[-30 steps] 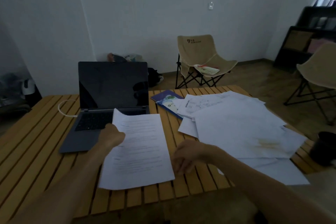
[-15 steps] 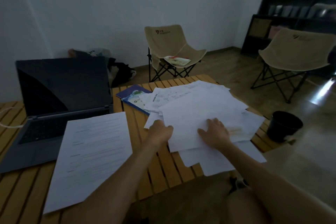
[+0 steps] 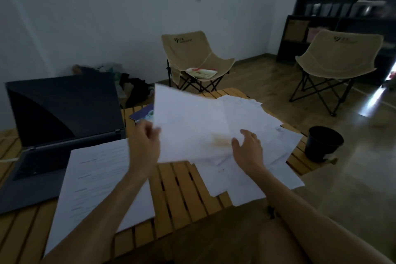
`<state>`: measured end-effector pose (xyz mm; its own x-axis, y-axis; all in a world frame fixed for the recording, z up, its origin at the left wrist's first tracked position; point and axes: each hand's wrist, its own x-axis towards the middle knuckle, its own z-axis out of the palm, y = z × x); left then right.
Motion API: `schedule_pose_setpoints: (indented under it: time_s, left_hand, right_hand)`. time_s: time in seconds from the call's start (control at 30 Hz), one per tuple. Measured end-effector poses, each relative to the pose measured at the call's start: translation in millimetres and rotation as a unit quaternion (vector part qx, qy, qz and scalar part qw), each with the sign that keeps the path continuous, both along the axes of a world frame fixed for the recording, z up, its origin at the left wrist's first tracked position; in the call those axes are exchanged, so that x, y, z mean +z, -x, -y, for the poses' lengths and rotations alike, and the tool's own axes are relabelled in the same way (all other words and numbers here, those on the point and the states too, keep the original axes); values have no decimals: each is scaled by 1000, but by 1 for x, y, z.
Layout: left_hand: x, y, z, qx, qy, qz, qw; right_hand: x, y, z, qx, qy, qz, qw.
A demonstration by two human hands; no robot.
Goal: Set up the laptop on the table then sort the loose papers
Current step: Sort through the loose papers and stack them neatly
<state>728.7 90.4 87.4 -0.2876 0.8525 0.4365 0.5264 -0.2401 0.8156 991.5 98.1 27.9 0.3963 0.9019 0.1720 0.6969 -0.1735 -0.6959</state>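
Now, line by line:

Left hand point(image 3: 146, 143): fingers curled, pinching the left edge of a raised sheet point(image 3: 190, 126), at about 10 o'clock from the table's near edge.

Raised sheet: white, tilted up off the pile, its far corner lifted highest; a brownish stain point(image 3: 220, 141) marks its lower right part.

Right hand point(image 3: 248, 148): fingers spread and relaxed, holding nothing, just beside the stain at the sheet's right lower edge; whether it touches the paper I cannot tell.

Pile point(image 3: 267, 133): loose white sheets overlapping in disorder at 1 o'clock on the table, some hanging past the right edge.

Printed page point(image 3: 94, 182): 1 flat white sheet with faint text lines at 9 o'clock, its left part lying over the laptop's front corner.

Laptop point(image 3: 62, 109): dark grey, lid open, screen black, at 10 o'clock.

Booklet point(image 3: 143, 112): blue cover, partly hidden behind the raised sheet, at 12 o'clock.

Table point(image 3: 182, 195): wooden slats, yellowish.

Chairs: 2 beige folding chairs, one point(image 3: 192, 53) beyond the table, one point(image 3: 338, 58) at 2 o'clock.

Bin point(image 3: 323, 143): black, on the floor just beside the table's right corner.
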Motion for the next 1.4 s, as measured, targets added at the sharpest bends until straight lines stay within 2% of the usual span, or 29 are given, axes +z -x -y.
schedule_pose_setpoints:
  time_s: [0.03, 0.07, 0.1, 0.13, 0.17, 0.2, 0.23, 0.27, 0.33, 0.43, 0.5, 0.57, 0.63, 0.7, 0.77, 0.83, 0.93, 1.1, 1.23, 1.33, 1.4]
  left_hand:
    - [19, 18, 14, -4, -101, -28, 995]
    - [33, 35, 27, -19, -186, -94, 978]
    - [41, 48, 41, -34, -239, -193, 951]
    - [42, 58, 50, -56, -273, -296, 914]
    - [36, 66, 59, -84, -286, -387, 873]
    - [27, 72, 65, -113, -282, -452, 839]
    - [15, 77, 71, -141, -267, -494, 816]
    - [1, 80, 73, -168, -249, -518, 801]
    - [-24, 86, 72, -202, -222, -538, 788]
    - [-53, 88, 67, -218, -195, -547, 784]
    - [-62, 85, 70, -251, -165, -557, 774]
    - [-66, 84, 75, -290, -128, -568, 760]
    - [-71, 87, 78, -280, -100, -586, 753]
    - [-72, 97, 73, -248, -94, -585, 767]
    - [-67, 109, 69, -229, -126, -573, 777]
    - [-57, 121, 69, -229, -167, -575, 768]
    - [-47, 148, 80, -225, -161, -600, 751]
    - [-48, 197, 106, -222, -76, -615, 753]
    - [-51, 221, 121, -256, 41, -589, 765]
    - [-58, 233, 128, -250, 72, -568, 781]
    - [-58, 235, 129, -240, 91, -559, 788]
  right_hand:
    - [6, 8, 1, 15, -6, -45, 999]
    - [13, 15, 0, 34, 1, -121, 992]
    - [20, 23, -1, 64, 22, -249, 966]
    - [27, 31, -1, 111, 47, -411, 903]
    - [35, 38, 1, 167, 76, -557, 810]
    - [41, 44, 2, 220, 97, -650, 721]
    - [49, 50, 3, 266, 110, -696, 658]
    - [55, 55, 3, 296, 113, -716, 622]
    - [58, 66, -5, 299, 107, -705, 634]
    - [41, 75, -19, 204, 93, -646, 730]
    - [26, 74, -28, 142, 117, -572, 799]
    - [14, 72, -34, 111, 156, -490, 850]
    - [9, 73, -35, 87, 187, -395, 895]
    - [8, 76, -37, 81, 184, -307, 930]
    - [12, 84, -40, 88, 145, -304, 937]
    - [18, 102, -46, 120, 115, -313, 935]
    - [25, 143, -56, 186, 95, -324, 923]
    - [19, 220, -69, 239, 108, -238, 935]
    - [-5, 253, -77, 253, 148, -155, 944]
    - [-14, 261, -73, 239, 116, -68, 962]
    - [-11, 257, -68, 233, 94, -45, 967]
